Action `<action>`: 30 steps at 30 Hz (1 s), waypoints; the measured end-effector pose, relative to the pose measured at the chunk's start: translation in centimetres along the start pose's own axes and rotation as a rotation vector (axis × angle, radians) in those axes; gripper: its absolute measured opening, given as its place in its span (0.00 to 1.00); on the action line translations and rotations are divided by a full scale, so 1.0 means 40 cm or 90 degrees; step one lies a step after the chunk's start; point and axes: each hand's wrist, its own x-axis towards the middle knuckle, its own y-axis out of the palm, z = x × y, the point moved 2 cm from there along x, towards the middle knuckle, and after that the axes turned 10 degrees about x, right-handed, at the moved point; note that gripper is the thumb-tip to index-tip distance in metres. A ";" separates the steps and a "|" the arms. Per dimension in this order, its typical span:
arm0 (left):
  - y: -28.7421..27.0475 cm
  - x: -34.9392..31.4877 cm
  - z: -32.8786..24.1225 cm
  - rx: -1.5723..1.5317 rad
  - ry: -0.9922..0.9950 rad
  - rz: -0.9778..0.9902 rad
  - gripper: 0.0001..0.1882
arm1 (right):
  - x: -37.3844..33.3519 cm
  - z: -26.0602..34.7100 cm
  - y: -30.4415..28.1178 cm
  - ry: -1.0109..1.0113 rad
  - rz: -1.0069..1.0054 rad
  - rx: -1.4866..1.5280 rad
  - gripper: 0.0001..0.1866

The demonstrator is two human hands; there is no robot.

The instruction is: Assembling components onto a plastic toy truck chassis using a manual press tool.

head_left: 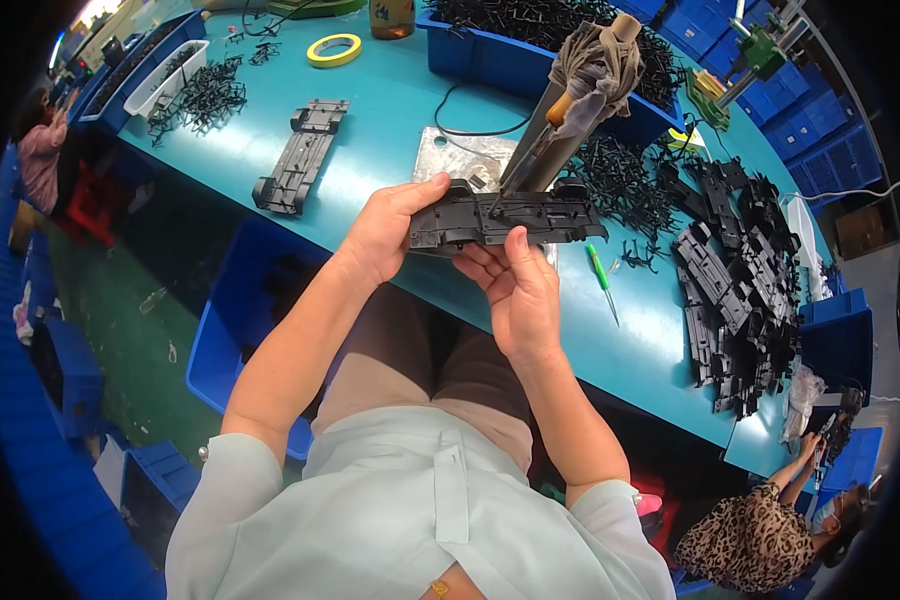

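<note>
Both my hands hold a black plastic toy-car chassis [440,221] up over the front of the teal table. My left hand [395,222] grips its left end, thumb along the top edge. My right hand [520,295] supports it from below, thumb against the near edge and fingers partly hidden beneath. A thin metal tip, at the lower end of a upright tool wrapped in cloth [595,75], meets the middle of the chassis. Under the chassis lies a metal plate [450,155], mostly covered. Another chassis [303,155] rests to the left on the table.
A heap of chassis [735,270] fills the table's right side, with small black parts [620,185] beside it. A green-handled screwdriver [602,280] lies near my right hand. Behind stand a blue bin [480,50] and yellow tape [333,50]. Co-workers sit left [45,150] and lower right [750,535].
</note>
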 end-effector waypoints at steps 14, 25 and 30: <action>0.008 -0.004 -0.008 0.013 0.009 -0.015 0.17 | 0.001 0.004 0.013 -0.014 -0.002 0.015 0.18; 0.013 -0.006 -0.014 0.027 -0.007 -0.017 0.17 | -0.003 0.006 0.021 -0.014 -0.009 0.018 0.17; 0.019 -0.008 -0.017 0.071 -0.005 -0.042 0.17 | -0.004 0.007 0.022 -0.006 -0.013 0.021 0.17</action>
